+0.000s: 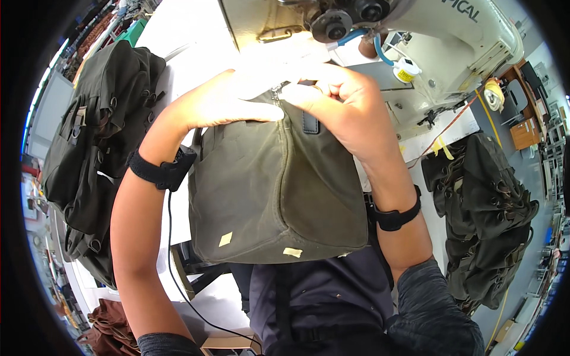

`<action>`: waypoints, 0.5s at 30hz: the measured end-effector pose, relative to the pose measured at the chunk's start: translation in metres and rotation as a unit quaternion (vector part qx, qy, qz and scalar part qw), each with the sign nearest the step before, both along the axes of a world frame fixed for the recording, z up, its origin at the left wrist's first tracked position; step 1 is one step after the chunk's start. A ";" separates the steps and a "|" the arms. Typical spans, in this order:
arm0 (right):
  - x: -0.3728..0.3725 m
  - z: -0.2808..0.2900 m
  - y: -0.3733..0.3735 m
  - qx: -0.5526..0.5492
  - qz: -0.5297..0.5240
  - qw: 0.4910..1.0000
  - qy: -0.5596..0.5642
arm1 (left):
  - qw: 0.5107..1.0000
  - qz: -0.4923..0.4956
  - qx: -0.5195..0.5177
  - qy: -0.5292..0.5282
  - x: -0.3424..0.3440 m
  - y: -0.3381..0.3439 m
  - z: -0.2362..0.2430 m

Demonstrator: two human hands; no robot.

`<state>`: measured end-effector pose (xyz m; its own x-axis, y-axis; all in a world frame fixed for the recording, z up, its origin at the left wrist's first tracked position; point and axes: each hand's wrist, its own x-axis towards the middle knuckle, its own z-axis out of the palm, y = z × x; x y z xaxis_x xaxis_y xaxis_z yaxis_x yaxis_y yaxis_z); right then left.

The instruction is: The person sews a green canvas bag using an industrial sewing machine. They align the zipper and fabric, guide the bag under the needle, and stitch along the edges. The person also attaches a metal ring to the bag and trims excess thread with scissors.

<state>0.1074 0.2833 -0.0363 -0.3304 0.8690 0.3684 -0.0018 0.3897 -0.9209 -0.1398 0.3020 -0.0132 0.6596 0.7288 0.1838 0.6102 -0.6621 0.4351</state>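
Note:
A dark olive fabric bag (237, 184) hangs in front of me at the sewing machine (469, 44), its bottom seam toward me. My left hand (252, 98) is closed on the bag's upper edge, thumb on the near side; glare washes out its fingers. My right hand (341, 98) pinches the same edge to the right of the centre seam, fingers curled. Between the two hands a small metal piece (276, 92) shows at the top of the seam. Below my right hand lies a dark strip (310, 123) on the bag. Pale yellow tape (225, 239) sticks near the bottom.
Olive bags (98, 142) are piled on the left, and more bags (487, 207) lie on the right. A thread-stand-like white bottle (407, 70) with a blue tube is by the machine. A cable (172, 261) runs from my left wristband. Brown fabric (110, 329) sits at lower left.

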 end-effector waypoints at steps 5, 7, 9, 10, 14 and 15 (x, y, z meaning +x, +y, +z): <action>0.017 -0.012 0.012 0.207 -0.093 0.950 -0.216 | 0.940 -0.122 0.318 -0.018 0.009 0.012 -0.003; 0.015 -0.008 0.015 0.160 -0.065 0.965 -0.198 | 0.897 -0.159 0.411 -0.016 0.007 0.013 -0.005; 0.015 -0.005 0.016 0.118 -0.057 0.975 -0.178 | 0.926 -0.151 0.345 -0.012 0.008 0.012 -0.004; 0.015 -0.005 0.015 0.131 -0.074 0.970 -0.190 | 0.944 -0.144 0.297 -0.011 0.008 0.011 -0.005; 0.012 -0.002 0.014 0.138 -0.083 0.970 -0.184 | 0.981 -0.106 0.162 -0.001 0.004 0.007 -0.006; 0.012 -0.003 0.015 0.124 -0.076 0.974 -0.172 | 0.984 -0.101 0.144 -0.001 0.004 0.007 -0.006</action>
